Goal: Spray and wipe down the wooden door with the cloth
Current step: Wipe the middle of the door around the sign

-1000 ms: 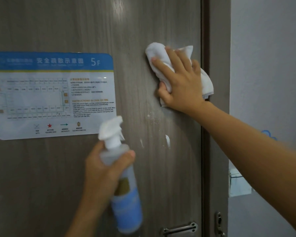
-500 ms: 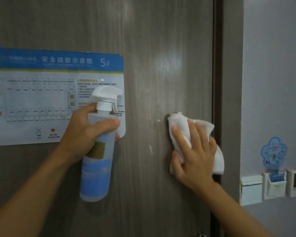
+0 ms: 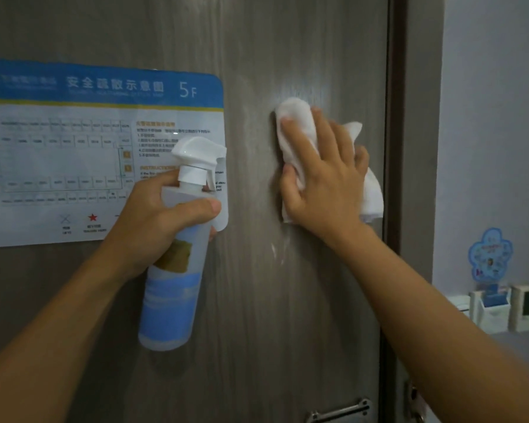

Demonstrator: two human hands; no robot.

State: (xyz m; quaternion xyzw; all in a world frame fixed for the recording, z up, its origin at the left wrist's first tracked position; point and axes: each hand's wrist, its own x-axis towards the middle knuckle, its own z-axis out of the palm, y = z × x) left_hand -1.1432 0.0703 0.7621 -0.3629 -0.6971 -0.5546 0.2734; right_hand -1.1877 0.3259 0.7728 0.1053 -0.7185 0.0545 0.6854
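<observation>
I can read a notice [image 3: 101,154] stuck on the wooden door [image 3: 303,300]. Its blue header carries the white Chinese title "安全疏散示意图" and, to the right, "5F". Lower on the white part I make out an orange heading beginning "INSTRUCTION", cut off by the spray bottle [image 3: 177,264]; the small print around it is too blurred for me. A red star sits near the notice's bottom edge. The bottle's label and the blue flower-shaped sticker [image 3: 490,254] on the wall show no lettering I can read.
</observation>
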